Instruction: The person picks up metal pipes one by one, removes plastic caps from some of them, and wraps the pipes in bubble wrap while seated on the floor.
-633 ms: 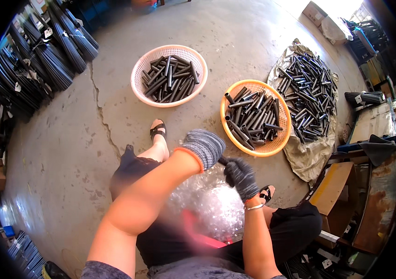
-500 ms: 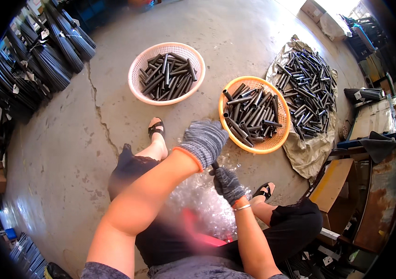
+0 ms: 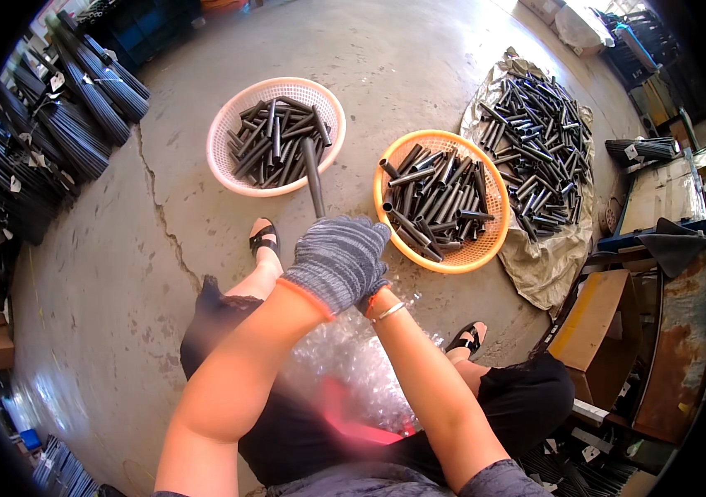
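My left hand (image 3: pixel 336 258), in a grey knitted glove with an orange cuff, is closed round a black tube (image 3: pixel 313 178). The tube juts up and away from the fist, its far end overlapping the near right rim of the pink basket (image 3: pixel 219 157). My right hand (image 3: pixel 378 286), also gloved, is pressed close against the left; its fingers are hidden behind it. Below both hands, between my legs, lies a heap of clear, shiny plastic scraps (image 3: pixel 353 364) with a blurred red thing (image 3: pixel 361 429) beside it. Short black tubes (image 3: pixel 274 137) fill the pink basket.
Right of my hands stands an orange basket (image 3: pixel 496 224) of black tubes. Beyond it, many more tubes (image 3: pixel 539 141) lie on a beige sheet (image 3: pixel 539 277). Bundled black rods (image 3: pixel 71 132) line the left side. An open cardboard box (image 3: pixel 589 327) sits near my right knee.
Both hands have come together, the right moving up and left behind the left hand. The black tube now sticks out far beyond the left fist. My view has shifted slightly.
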The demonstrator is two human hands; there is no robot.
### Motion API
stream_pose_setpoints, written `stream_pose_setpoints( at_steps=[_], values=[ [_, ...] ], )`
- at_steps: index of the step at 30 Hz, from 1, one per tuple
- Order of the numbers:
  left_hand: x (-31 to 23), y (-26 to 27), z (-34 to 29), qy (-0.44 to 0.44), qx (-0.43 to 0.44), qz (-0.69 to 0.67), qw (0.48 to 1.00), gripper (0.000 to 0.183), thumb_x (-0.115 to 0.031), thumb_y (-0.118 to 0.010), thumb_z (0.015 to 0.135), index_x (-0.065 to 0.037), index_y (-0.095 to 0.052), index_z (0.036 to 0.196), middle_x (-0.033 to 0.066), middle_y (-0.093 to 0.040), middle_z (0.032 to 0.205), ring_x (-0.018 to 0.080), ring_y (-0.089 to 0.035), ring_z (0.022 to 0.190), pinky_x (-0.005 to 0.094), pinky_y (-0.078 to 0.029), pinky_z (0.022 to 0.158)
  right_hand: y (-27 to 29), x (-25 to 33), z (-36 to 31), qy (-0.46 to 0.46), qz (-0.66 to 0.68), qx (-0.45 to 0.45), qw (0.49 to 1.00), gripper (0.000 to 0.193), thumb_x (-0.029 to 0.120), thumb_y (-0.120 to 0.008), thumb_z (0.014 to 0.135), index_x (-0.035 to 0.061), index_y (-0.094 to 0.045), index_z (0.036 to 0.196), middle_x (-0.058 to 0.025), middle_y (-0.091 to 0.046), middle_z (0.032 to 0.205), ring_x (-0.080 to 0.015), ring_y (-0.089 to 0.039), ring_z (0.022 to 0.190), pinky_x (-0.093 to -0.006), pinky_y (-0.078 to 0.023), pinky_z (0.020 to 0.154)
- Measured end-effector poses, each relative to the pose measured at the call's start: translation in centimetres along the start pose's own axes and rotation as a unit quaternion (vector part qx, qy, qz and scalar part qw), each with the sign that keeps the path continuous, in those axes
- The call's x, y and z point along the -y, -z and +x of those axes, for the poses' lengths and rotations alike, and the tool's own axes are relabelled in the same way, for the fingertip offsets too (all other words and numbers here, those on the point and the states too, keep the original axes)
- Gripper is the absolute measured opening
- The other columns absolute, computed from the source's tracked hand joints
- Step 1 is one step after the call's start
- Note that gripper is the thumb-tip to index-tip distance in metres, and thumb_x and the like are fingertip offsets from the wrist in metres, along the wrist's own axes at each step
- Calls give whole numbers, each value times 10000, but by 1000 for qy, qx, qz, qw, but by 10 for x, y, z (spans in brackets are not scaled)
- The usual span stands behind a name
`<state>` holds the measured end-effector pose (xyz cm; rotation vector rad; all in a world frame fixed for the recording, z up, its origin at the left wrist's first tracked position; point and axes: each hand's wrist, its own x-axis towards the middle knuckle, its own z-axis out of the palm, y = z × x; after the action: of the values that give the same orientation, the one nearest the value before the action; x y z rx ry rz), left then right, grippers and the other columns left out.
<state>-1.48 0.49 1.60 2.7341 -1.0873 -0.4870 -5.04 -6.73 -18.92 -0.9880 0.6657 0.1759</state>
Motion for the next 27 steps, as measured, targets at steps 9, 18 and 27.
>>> stream_pose_setpoints(
  at_steps=[9, 18, 27],
  values=[
    [-15, 3, 8, -1, 74, 0, 997, 301, -270, -612, 806, -105, -581, 1056, 107, -631, 991, 267, -617, 927, 391, -483, 804, 51, -66, -27, 34, -213, 38, 976, 277, 289, -633, 830, 69, -601, 994, -25, -611, 724, -139, -554, 542, -260, -447, 479],
    [-18, -11, 16, -5, 115, -7, 993, 280, -258, -582, 796, -57, -594, 992, 143, -631, 932, 300, -610, 890, 415, -477, 769, 122, 13, 13, 62, -133, -88, 985, 132, 208, -579, 895, 80, -610, 905, 2, -585, 689, -96, -505, 530, -219, -418, 475],
    [-23, -23, 23, -70, 71, 42, 994, 283, -271, -594, 769, -46, -582, 940, 118, -599, 807, 269, -599, 762, 386, -464, 686, 230, 113, 135, 220, -454, -283, 816, 325, 177, -704, 774, 26, -606, 1045, -105, -650, 852, -219, -614, 766, -324, -494, 692]
  ],
)
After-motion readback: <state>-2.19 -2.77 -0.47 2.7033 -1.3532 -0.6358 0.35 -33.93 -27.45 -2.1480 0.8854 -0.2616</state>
